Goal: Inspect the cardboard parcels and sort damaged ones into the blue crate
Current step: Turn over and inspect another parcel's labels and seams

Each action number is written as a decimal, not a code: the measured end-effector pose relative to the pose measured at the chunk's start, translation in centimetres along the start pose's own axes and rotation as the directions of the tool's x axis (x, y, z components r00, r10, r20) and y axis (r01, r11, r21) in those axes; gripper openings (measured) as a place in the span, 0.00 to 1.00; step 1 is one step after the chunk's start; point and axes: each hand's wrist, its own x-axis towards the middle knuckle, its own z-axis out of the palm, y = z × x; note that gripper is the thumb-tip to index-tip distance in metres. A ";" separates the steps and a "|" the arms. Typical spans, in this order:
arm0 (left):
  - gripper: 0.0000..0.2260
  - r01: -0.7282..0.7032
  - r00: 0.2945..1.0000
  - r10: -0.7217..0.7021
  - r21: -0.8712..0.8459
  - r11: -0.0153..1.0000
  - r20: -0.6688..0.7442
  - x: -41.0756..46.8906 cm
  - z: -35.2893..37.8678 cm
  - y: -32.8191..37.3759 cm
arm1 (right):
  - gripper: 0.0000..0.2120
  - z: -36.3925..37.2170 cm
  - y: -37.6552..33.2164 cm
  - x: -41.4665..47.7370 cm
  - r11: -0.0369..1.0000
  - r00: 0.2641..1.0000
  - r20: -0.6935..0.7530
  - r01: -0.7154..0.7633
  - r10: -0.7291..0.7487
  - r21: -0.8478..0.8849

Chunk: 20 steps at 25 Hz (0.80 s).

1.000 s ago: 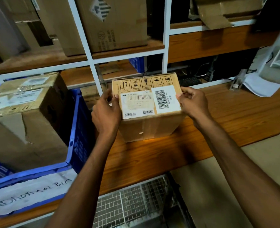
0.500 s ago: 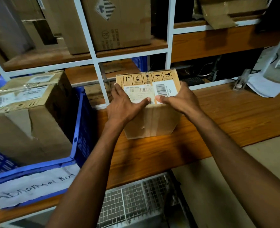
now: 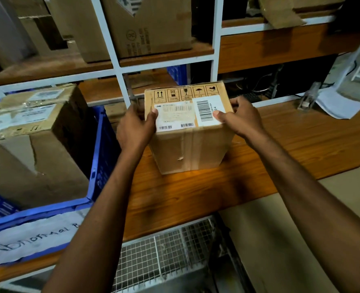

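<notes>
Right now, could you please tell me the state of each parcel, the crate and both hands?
Small parcel: upright on the wooden bench, taped shut, labels on top, held at both sides.
Left hand: grips the small parcel's left side, thumb on top.
Right hand: grips its right side, thumb on top.
Blue crate: holds the large parcel.
Large parcel: inside the blue crate, front face torn and creased.

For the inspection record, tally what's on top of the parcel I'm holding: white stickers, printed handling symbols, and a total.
White stickers: 2
Printed handling symbols: 5
Total on the parcel: 7
</notes>
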 end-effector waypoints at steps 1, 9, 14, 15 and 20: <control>0.20 -0.021 0.999 0.023 0.075 0.997 -0.025 0.2 0.3 0.3 | 0.28 0.3 -0.2 0.1 0.997 1.000 -0.025 0.006 -0.008 -0.078; 0.40 -0.109 0.990 0.076 0.308 0.945 0.117 0.8 1.7 1.5 | 0.50 2.2 -2.5 0.9 0.969 0.995 0.014 -0.090 0.096 -0.232; 0.49 -0.139 0.963 0.049 0.335 0.932 0.265 0.9 1.6 2.6 | 0.49 1.9 -1.8 1.1 0.979 0.997 0.025 -0.064 0.071 -0.191; 0.48 -0.136 0.957 0.047 0.301 0.944 0.285 1.2 1.4 2.6 | 0.47 1.7 -1.7 1.0 0.988 0.995 0.062 -0.070 0.079 -0.137; 0.36 -0.071 0.935 0.072 -0.015 0.997 0.349 1.2 0.5 0.2 | 0.30 0.9 -0.8 0.2 0.994 0.997 0.070 -0.037 0.030 0.099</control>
